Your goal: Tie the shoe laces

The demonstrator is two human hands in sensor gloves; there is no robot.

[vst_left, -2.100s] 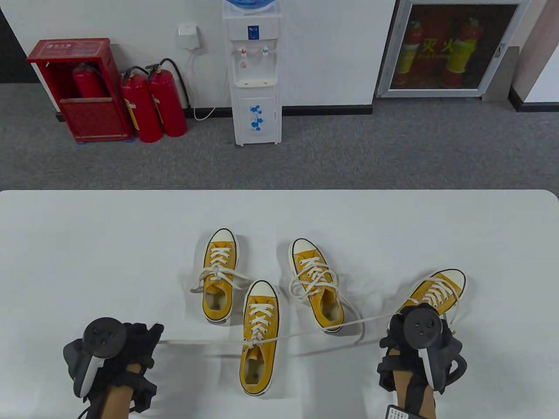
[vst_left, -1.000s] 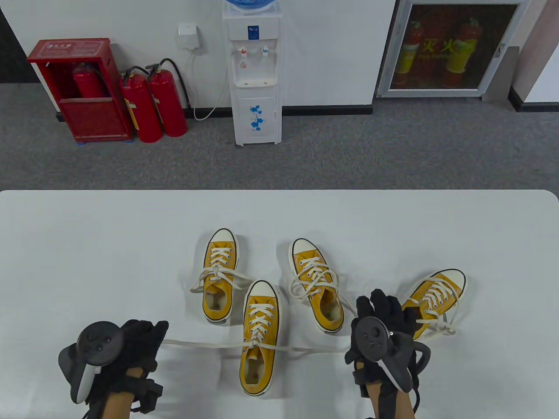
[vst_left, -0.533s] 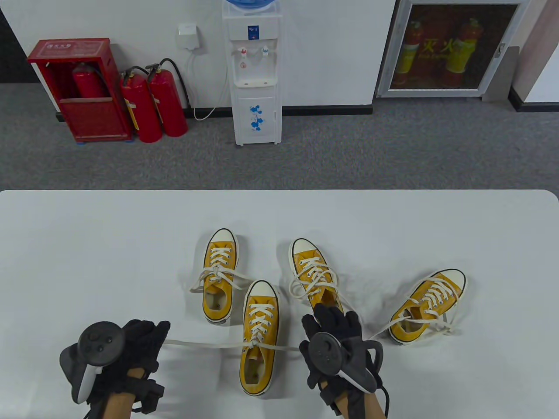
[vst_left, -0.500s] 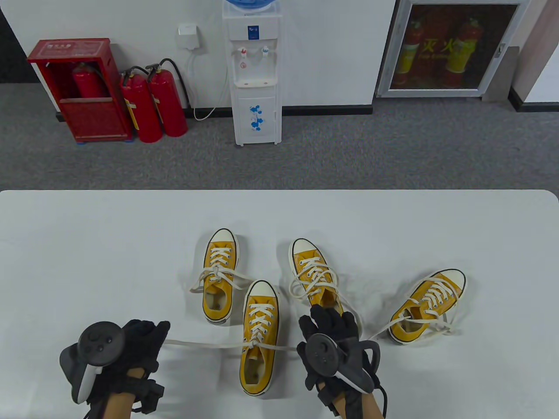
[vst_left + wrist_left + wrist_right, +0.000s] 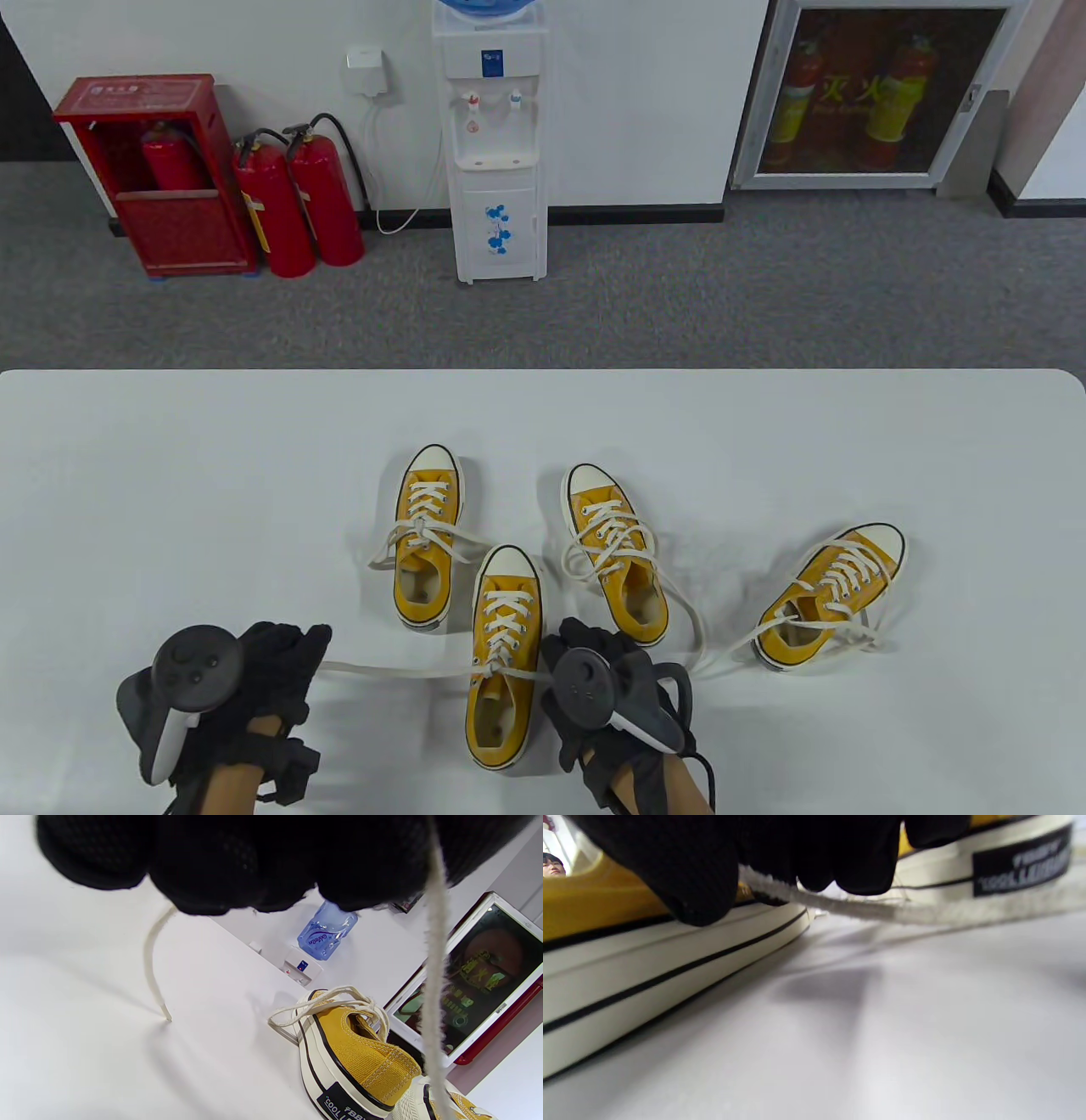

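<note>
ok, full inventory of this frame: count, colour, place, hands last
yellow canvas sneakers: four, white soles and laces, mid table.
white table: one, foreground.
white water dispenser: one, back wall.
red fire extinguishers: two on the floor, one more in the red cabinet at back left.
glass-fronted cabinet: one, back right.
left hand: black glove, holds the near sneaker's left lace end.
right hand: black glove, grip on the right lace beside that sneaker.
</note>
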